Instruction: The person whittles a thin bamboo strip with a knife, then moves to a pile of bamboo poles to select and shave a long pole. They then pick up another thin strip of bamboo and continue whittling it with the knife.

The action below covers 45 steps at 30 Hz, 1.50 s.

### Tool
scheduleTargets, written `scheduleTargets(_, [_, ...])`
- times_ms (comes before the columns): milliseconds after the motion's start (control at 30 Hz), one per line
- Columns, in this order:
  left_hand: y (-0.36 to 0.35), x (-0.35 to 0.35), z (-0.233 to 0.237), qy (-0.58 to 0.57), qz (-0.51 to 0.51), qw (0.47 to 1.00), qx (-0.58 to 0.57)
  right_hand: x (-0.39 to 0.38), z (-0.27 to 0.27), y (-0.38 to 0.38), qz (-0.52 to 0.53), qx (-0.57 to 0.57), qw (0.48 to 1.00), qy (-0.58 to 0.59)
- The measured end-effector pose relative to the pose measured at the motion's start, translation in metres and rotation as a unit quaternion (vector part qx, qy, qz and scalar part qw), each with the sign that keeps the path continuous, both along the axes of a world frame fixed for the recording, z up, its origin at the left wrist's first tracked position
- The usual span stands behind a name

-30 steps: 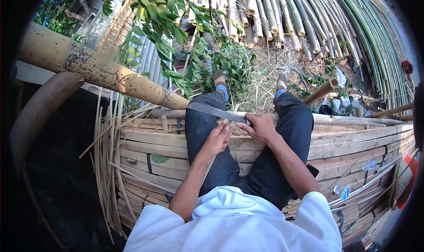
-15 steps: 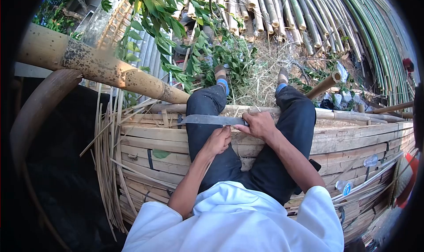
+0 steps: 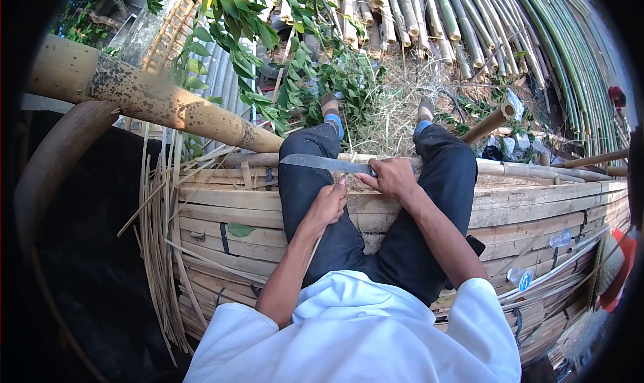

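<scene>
A long-bladed knife [image 3: 322, 163] lies across above my left thigh, its tip pointing left. Its handle is in my right hand [image 3: 392, 177], fingers wrapped round it. Just below the blade, my left hand [image 3: 329, 202] pinches a thin bamboo strip [image 3: 313, 250] that runs back along the forearm. The strip's upper end comes close to the blade near my left fingertips; whether they touch is hard to tell.
Stacked bamboo slats [image 3: 523, 212] lie under my legs. Loose thin strips [image 3: 155, 249] hang at the left, beside a thick bamboo pole [image 3: 161, 104]. Bamboo poles [image 3: 463, 20] fill the upper right. Leafy branches [image 3: 235, 20] hang ahead. Plastic cups [image 3: 520, 277] rest at the right.
The knife has tilted, its tip now higher than its handle. My left hand has shifted slightly, and the whole view has moved a little.
</scene>
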<state>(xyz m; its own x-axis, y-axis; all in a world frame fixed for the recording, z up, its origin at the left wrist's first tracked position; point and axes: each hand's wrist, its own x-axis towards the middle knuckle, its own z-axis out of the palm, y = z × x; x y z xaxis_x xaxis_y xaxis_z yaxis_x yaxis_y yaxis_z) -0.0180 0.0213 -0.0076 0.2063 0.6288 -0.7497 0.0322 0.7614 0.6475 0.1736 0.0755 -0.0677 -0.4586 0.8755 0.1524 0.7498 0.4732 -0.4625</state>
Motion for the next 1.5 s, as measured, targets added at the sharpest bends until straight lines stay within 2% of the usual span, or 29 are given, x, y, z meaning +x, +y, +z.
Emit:
scheduleTargets(200, [0.004, 0.0, 0.001, -0.011, 0.015, 1.0, -0.004, 0.003, 0.004, 0.009, -0.011, -0.049, 0.998, -0.033])
scheduleTargets(267, [-0.006, -0.005, 0.004, -0.023, 0.004, 1.0, -0.004, 0.018, -0.003, 0.026, -0.207, -0.171, 0.963, -0.024])
scheduleTargets(300, [-0.009, -0.01, 0.006, -0.029, -0.009, 1.0, -0.005, 0.027, 0.008, 0.034, -0.244, -0.197, 0.949, -0.016])
scheduleTargets(333, [-0.012, -0.015, 0.006, -0.022, -0.01, 1.0, -0.008, 0.027, 0.008, 0.033, -0.245, -0.183, 0.952, 0.009])
scheduleTargets(400, [-0.003, -0.013, 0.001, -0.033, 0.07, 0.997, 0.015, 0.023, 0.012, 0.033, -0.229, -0.148, 0.961, 0.038])
scheduleTargets(433, [0.001, -0.007, -0.003, -0.035, 0.073, 0.997, 0.017, 0.02, 0.011, 0.027, -0.225, -0.157, 0.959, 0.066])
scheduleTargets(500, [0.002, 0.009, -0.009, 0.041, 0.038, 0.997, 0.051, 0.016, 0.005, 0.013, -0.154, -0.162, 0.97, 0.091])
scheduleTargets(633, [0.001, 0.011, -0.013, 0.073, 0.014, 0.993, 0.095, 0.004, 0.01, -0.003, -0.008, -0.113, 0.993, 0.039])
scheduleTargets(733, [-0.002, 0.012, -0.013, 0.058, 0.018, 0.993, 0.102, -0.001, 0.006, -0.004, 0.006, -0.104, 0.992, 0.068])
scheduleTargets(867, [-0.001, 0.007, 0.003, 0.003, 0.026, 0.998, 0.056, -0.002, 0.005, -0.002, 0.013, -0.126, 0.989, 0.074])
scheduleTargets(933, [-0.001, -0.001, 0.002, -0.066, 0.017, 0.998, 0.017, -0.003, 0.003, -0.002, 0.017, -0.103, 0.992, 0.072])
scheduleTargets(1167, [0.002, -0.005, 0.003, -0.072, -0.002, 0.997, 0.0, 0.0, -0.005, 0.004, 0.033, -0.052, 0.998, 0.031])
scheduleTargets(1267, [0.004, -0.004, 0.001, -0.064, 0.004, 0.998, 0.005, 0.002, -0.003, 0.007, -0.009, -0.045, 0.999, 0.01])
scheduleTargets(1400, [0.007, -0.004, -0.001, -0.08, 0.013, 0.997, 0.001, 0.003, -0.011, 0.011, -0.013, -0.04, 0.999, -0.008])
scheduleTargets(1500, [-0.002, -0.011, 0.007, -0.096, 0.006, 0.995, 0.006, 0.008, -0.013, 0.017, -0.137, -0.096, 0.986, -0.009])
